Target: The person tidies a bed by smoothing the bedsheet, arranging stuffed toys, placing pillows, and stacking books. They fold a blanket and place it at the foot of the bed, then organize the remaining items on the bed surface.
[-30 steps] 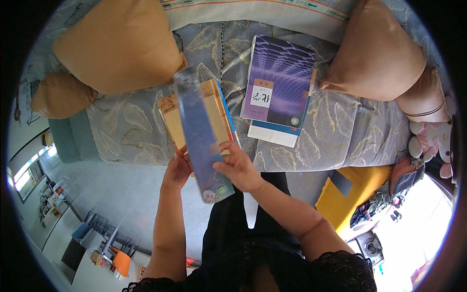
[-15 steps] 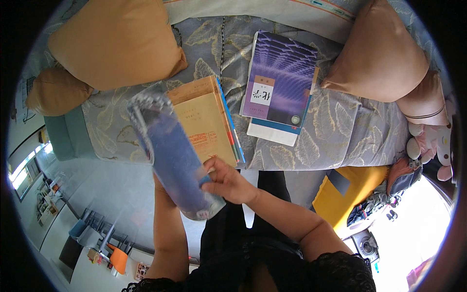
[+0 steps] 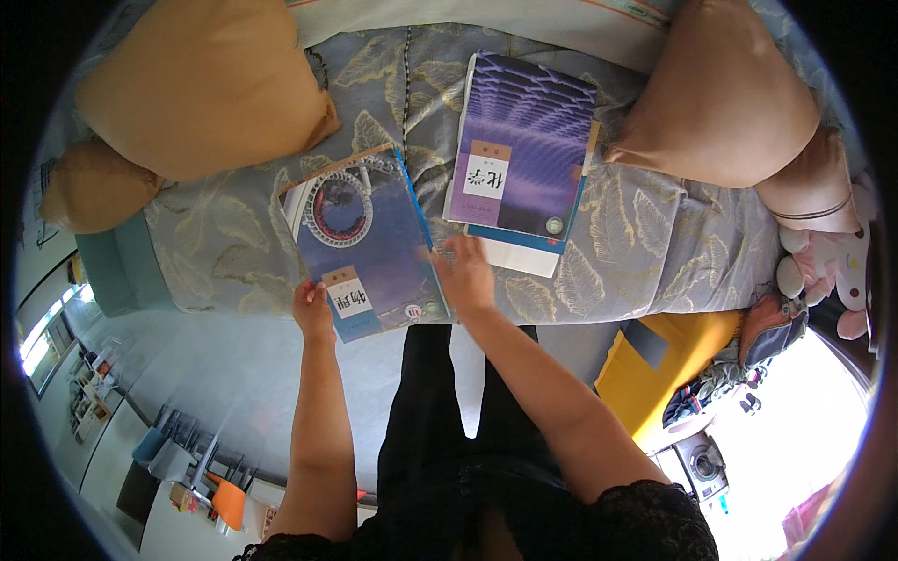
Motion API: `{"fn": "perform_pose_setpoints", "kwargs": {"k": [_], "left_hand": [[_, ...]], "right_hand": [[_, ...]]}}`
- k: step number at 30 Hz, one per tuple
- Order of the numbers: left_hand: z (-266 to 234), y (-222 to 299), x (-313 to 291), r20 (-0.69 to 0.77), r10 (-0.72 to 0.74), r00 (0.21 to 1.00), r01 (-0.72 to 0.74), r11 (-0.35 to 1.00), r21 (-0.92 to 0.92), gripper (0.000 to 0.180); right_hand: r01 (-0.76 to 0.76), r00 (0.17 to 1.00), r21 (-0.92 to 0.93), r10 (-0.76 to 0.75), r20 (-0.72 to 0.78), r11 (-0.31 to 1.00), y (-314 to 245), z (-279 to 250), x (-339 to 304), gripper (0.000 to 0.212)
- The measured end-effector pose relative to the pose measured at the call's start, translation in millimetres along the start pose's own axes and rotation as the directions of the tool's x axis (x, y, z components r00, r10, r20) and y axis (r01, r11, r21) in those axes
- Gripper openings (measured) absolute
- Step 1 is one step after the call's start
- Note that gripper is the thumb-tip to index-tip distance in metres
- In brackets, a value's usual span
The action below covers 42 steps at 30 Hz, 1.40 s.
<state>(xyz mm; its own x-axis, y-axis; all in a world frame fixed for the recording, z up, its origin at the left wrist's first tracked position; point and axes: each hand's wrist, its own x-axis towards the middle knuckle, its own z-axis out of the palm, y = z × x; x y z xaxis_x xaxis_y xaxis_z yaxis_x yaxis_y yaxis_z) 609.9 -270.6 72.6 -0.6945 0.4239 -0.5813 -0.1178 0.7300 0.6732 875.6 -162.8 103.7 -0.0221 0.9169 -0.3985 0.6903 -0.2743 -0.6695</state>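
A blue textbook [image 3: 369, 252], with a round picture on its cover, lies face up over the left pile on the sofa, its near corner jutting past the seat edge. My left hand [image 3: 313, 304] is closed on its left edge, thumb over the cover. Beside its right edge is my right hand [image 3: 468, 279], fingers apart and slightly blurred; whether they touch the book is unclear. Farther right, a purple textbook [image 3: 528, 140] tops a second pile, where a white-and-blue book [image 3: 512, 254] sticks out at the near side. Whatever lies beneath the blue textbook is mostly hidden.
Large tan cushions [image 3: 201, 93] and pinkish-brown cushions [image 3: 720, 98] flank the piles on the leaf-patterned grey sofa cover [image 3: 617, 271]. A pink-and-white plush toy [image 3: 823, 266] sits at the right end. Near it stands a yellow piece of furniture [image 3: 692, 346] with clothes.
The blue textbook, tilted up in my hands before, now lies flat over the brown-covered items of the left pile. My right hand has moved away to its right edge, and its fingers have spread.
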Motion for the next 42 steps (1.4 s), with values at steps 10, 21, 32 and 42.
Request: {"fn": "perform_pose_setpoints", "kwargs": {"k": [10,21,32,42], "left_hand": [[80,103,-69,0.095,0.818,0.568,-0.803,0.525,0.281,0.040],[228,91,-44,0.570,0.303,0.764,-0.527,0.802,0.280,0.067],[242,105,-45,0.561,0.232,0.794,-0.359,0.925,0.127,0.024],[245,55,-92,0.438,0.391,0.809,-0.586,0.594,0.552,0.019]], "right_hand": [[-0.535,0.789,-0.169,0.417,-0.451,0.828,69,-82,78,0.067],[-0.618,0.748,-0.031,0.575,-0.331,0.786,95,-86,94,0.081],[-0.301,0.887,0.300,0.381,-0.259,0.905,73,-122,53,0.032],[-0.427,0.890,0.005,0.422,-0.174,0.904,162,-102,15,0.039]]}}
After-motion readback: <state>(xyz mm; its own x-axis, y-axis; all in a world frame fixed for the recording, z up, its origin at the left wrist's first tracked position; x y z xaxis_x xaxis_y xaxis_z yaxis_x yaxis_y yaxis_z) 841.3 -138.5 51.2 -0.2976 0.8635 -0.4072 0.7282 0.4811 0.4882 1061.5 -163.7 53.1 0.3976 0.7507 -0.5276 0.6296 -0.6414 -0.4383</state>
